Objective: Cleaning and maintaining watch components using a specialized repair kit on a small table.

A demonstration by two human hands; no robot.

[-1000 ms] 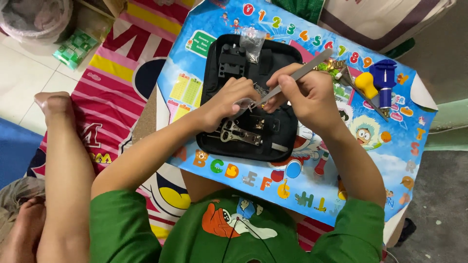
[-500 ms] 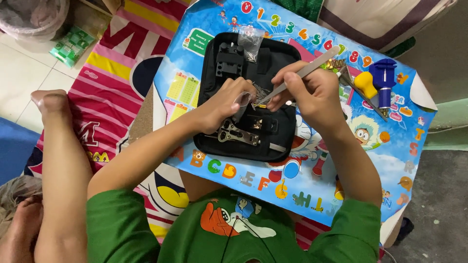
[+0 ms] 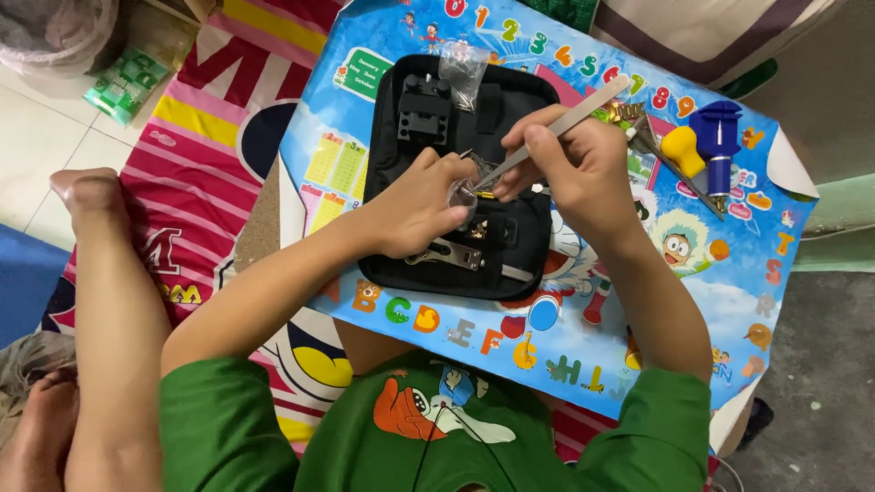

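The left hand (image 3: 415, 208) is closed around a small round silvery metal piece (image 3: 461, 193), pinched just above the open black fabric tool case (image 3: 510, 109) lying on the blue cartoon-printed low table (image 3: 638, 310). The right hand (image 3: 574, 169) grips a long slim silver metal tool (image 3: 556, 128), its tip touching that piece. A yellow-handled tool (image 3: 682, 150) and a blue plastic tool (image 3: 718, 137) lie near the table's far right corner.

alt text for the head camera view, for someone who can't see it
Seen from above, a person's right hand holds a long metal tool to a small round object pinched in the left hand, over an open black tool case on a colourful cartoon-printed table.
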